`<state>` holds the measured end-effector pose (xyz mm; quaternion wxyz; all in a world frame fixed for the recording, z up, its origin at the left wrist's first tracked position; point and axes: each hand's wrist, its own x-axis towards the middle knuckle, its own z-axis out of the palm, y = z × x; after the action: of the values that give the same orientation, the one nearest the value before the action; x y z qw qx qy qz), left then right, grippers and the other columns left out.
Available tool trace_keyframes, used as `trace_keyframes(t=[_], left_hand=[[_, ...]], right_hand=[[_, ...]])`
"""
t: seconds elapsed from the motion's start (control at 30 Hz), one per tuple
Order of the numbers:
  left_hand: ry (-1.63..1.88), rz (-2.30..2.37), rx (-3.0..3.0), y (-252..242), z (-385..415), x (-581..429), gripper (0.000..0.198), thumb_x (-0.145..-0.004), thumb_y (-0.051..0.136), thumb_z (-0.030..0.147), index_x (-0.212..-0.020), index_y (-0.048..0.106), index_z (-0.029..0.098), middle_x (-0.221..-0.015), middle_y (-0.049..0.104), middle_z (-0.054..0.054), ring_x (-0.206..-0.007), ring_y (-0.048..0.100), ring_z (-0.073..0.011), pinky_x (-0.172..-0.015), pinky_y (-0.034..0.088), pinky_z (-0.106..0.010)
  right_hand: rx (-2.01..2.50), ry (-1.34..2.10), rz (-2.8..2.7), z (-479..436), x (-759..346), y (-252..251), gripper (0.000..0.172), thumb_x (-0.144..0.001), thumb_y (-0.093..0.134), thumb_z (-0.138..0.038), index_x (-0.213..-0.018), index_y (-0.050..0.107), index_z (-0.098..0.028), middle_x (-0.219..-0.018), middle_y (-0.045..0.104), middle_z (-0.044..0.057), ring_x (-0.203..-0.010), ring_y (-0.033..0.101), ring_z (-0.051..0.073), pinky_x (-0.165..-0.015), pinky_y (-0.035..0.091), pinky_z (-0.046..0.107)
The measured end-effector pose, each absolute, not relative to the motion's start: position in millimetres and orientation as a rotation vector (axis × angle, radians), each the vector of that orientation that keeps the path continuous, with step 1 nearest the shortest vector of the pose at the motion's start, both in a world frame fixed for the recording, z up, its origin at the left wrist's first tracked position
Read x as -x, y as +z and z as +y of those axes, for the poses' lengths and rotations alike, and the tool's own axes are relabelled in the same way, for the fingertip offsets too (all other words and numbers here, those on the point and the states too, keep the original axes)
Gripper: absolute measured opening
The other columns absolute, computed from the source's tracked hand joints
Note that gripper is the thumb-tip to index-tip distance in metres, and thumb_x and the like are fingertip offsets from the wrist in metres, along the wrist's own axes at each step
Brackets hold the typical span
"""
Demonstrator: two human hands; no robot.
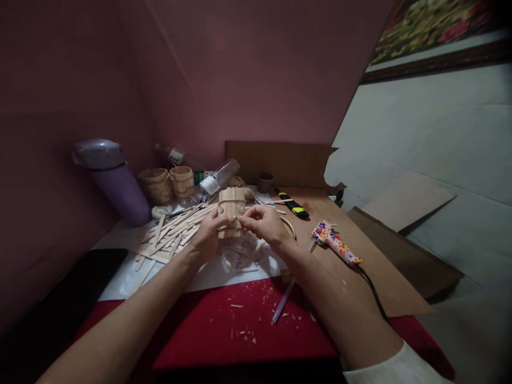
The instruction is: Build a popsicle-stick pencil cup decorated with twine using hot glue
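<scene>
Both of my hands hold a small upright container made of wooden craft sticks (231, 209) above the white sheet (120, 277). My left hand (208, 234) wraps its fingers round the container's left side. My right hand (262, 224) pinches its right edge with thumb and forefinger. Whether a loose stick is in that pinch is too small to tell. A pile of loose wooden sticks (170, 234) lies just left of my left hand.
A flowered glue gun (335, 244) with a black cord lies on brown cardboard (384, 288) to the right. A yellow-black cutter (293, 205), two small woven baskets (168, 184), plastic bottles (218, 178), a purple flask (116, 181) and a glue stick (283, 301) surround the work spot.
</scene>
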<state>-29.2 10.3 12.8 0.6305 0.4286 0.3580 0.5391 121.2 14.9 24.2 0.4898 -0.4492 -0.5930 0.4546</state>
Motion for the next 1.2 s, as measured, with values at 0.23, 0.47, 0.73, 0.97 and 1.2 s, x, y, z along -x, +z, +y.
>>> trace_keyframes(t=[0.23,0.47,0.73,0.97,1.2], left_hand=[[1.141,0.916,-0.877,13,11,30,0.032,-0.057,0.072,0.027,-0.087,0.066,0.015,-0.075,0.07,-0.007,-0.065,0.067,-0.0216,-0.057,0.054,-0.032],[1.059,0.859,-0.811,12,13,34,0.034,-0.059,0.073,0.023,-0.091,0.07,0.011,-0.076,0.072,-0.012,-0.066,0.068,-0.0263,-0.061,0.056,-0.038],[0.998,0.8,-0.802,21,8,29,0.027,-0.068,0.058,0.015,-0.092,0.068,0.01,-0.077,0.073,-0.012,-0.062,0.069,-0.0203,-0.061,0.057,-0.03],[0.981,0.841,-0.764,24,6,29,0.022,-0.072,0.054,0.015,-0.086,0.069,0.007,-0.075,0.073,-0.014,-0.061,0.069,-0.021,-0.059,0.057,-0.03],[1.0,0.803,-0.741,21,8,30,0.024,-0.072,0.055,0.015,-0.089,0.07,0.006,-0.075,0.074,-0.013,-0.058,0.068,-0.0209,-0.058,0.056,-0.031]], right_hand=[[1.123,1.238,-1.392,12,-124,33,0.027,-0.064,0.08,-0.031,-0.059,0.057,-0.019,-0.045,0.057,-0.005,-0.037,0.039,0.005,-0.038,0.027,0.019],[1.206,1.374,-1.313,13,-124,37,0.027,-0.064,0.081,-0.025,-0.059,0.055,-0.019,-0.045,0.058,-0.004,-0.036,0.038,0.006,-0.036,0.024,0.019],[1.238,1.444,-1.299,13,-127,42,0.024,-0.06,0.08,-0.022,-0.055,0.057,-0.016,-0.05,0.059,-0.001,-0.041,0.04,0.006,-0.041,0.026,0.021],[1.203,1.453,-1.308,12,-127,43,0.009,-0.057,0.067,-0.015,-0.054,0.059,-0.016,-0.048,0.057,-0.001,-0.043,0.04,0.007,-0.043,0.024,0.023],[1.182,1.461,-1.309,13,-128,40,0.005,-0.057,0.064,-0.016,-0.054,0.06,-0.016,-0.051,0.058,0.0,-0.044,0.041,0.008,-0.045,0.026,0.024]])
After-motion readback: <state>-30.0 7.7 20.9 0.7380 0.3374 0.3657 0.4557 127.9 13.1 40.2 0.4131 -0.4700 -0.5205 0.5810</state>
